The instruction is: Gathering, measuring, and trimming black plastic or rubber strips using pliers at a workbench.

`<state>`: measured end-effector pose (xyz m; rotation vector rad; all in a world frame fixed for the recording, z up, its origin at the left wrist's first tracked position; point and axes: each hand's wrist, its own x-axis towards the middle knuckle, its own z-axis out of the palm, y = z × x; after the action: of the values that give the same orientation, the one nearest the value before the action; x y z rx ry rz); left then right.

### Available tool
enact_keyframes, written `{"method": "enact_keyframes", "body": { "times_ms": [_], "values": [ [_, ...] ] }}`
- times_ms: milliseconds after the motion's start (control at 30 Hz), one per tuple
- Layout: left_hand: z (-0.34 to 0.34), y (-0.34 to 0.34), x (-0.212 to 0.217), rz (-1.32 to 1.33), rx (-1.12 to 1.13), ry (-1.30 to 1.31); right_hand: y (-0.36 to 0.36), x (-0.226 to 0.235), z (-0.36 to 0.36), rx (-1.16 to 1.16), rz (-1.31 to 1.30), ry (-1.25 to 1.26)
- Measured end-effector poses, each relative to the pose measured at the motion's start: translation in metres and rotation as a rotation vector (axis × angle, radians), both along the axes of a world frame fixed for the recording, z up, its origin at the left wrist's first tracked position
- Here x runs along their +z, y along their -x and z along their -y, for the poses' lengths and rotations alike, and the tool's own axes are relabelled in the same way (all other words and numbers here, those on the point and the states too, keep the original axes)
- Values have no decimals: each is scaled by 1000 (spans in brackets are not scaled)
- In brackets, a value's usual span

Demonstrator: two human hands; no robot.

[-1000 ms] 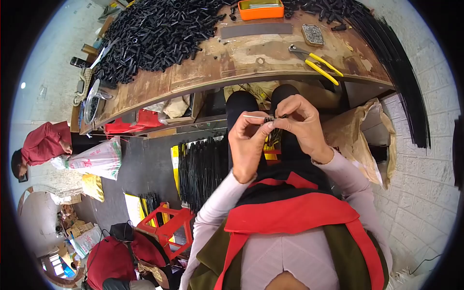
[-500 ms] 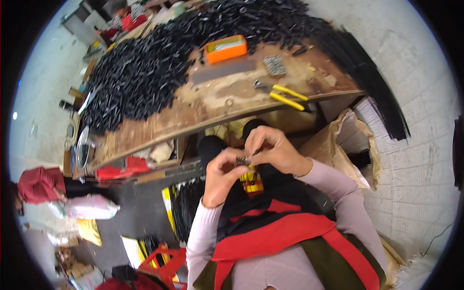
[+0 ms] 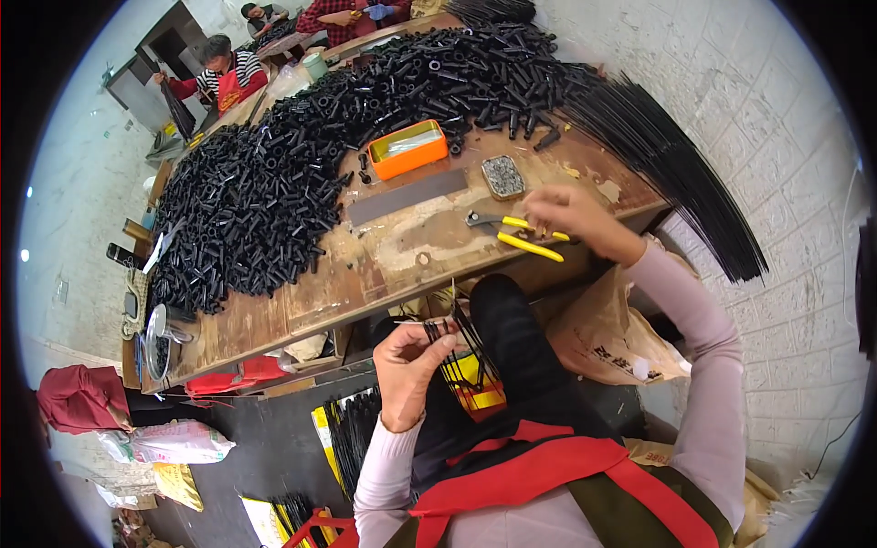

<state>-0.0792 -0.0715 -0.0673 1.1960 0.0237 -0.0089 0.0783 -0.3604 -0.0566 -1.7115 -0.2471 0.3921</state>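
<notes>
Over my lap, my left hand (image 3: 408,370) is closed on a bunch of thin black rods (image 3: 470,356), which look like umbrella ribs. A thin pale wire juts out past the fingers on the left. My right hand (image 3: 571,217) is above the front edge of the table, over the yellow-handled pliers (image 3: 532,247), and covers part of their upper handle. Its fingers are bent and slightly blurred, so whether they touch the handle is unclear. Just beyond them lies a small tin of tiny metal pieces (image 3: 502,177).
A large heap of black tubular parts (image 3: 247,201) covers the table's left and back. Long black rods (image 3: 681,164) overhang its right end. An orange box (image 3: 406,151) stands behind a grey strip (image 3: 406,198). A paper sack (image 3: 612,333) is below right. Other people (image 3: 219,78) work beyond.
My right hand has left my left hand and moved up and right to the pliers. My left hand keeps hold of the rods, now plainly visible. The view has tilted up.
</notes>
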Motion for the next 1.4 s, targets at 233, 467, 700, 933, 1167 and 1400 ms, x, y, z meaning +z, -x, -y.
{"method": "enact_keyframes", "body": {
  "times_ms": [233,467,700,933,1167,1400],
  "values": [
    [-5,-30,-3,-39,-197,32,-159,-18,-29,0,650,319],
    [-8,-34,-1,-74,-179,5,-199,-42,-78,136,757,679],
    [-24,-13,-18,-87,-91,14,-172,-15,-88,159,626,510],
    [-15,13,-24,-52,-154,43,-182,-15,-66,59,900,774],
    [-15,18,-22,-51,-170,25,-203,-51,-78,111,965,867],
    [-28,7,-25,-64,-139,-26,-32,49,-107,379,284,105]
  ]
}}
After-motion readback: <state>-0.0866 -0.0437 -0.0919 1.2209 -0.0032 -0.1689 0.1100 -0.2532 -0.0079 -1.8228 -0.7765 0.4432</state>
